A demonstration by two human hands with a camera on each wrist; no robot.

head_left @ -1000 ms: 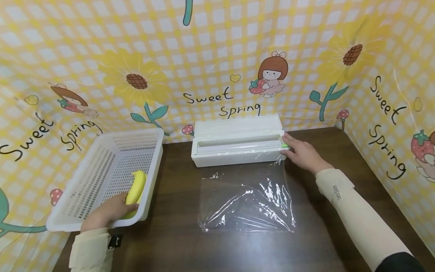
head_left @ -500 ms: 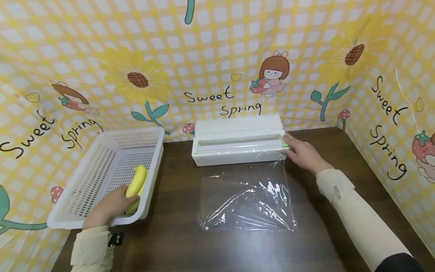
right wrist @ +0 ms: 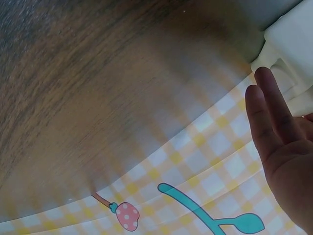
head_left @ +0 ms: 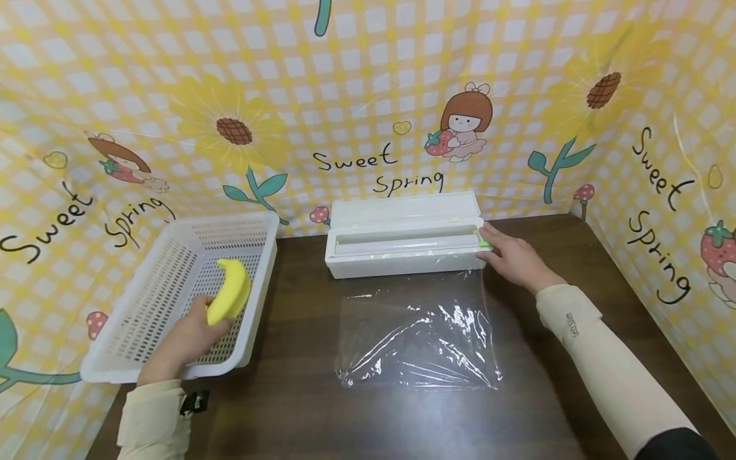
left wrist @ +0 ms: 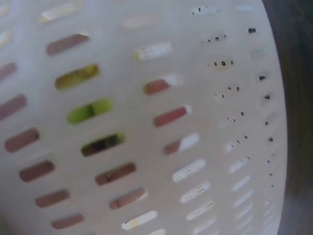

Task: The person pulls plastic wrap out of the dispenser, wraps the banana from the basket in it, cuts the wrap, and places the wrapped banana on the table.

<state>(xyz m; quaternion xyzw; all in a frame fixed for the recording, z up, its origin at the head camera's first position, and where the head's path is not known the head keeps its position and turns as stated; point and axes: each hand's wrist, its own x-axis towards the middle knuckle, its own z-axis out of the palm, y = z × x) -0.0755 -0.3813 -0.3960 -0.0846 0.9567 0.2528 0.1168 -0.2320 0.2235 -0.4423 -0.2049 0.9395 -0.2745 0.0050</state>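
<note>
In the head view, my left hand holds a yellow banana by its lower end, over the white perforated basket. Its fingertips are partly hidden behind the banana. The left wrist view shows mostly the basket wall, with bits of yellow-green showing through its slots. At the right end of a white cling film box, whose lid stands up, my right hand rests its fingers near a green piece. Two straight fingers show beside the box end in the right wrist view. Clear cling film stretches from the box towards me.
The dark wooden table carries the basket at left and the box at the back middle. A yellow checked cloth with printed flowers and figures rises behind and at both sides.
My left hand has lifted the banana up from the basket's near corner and turned it slightly, its curved tip now pointing left. My right hand, the box and the film have stayed in place.
</note>
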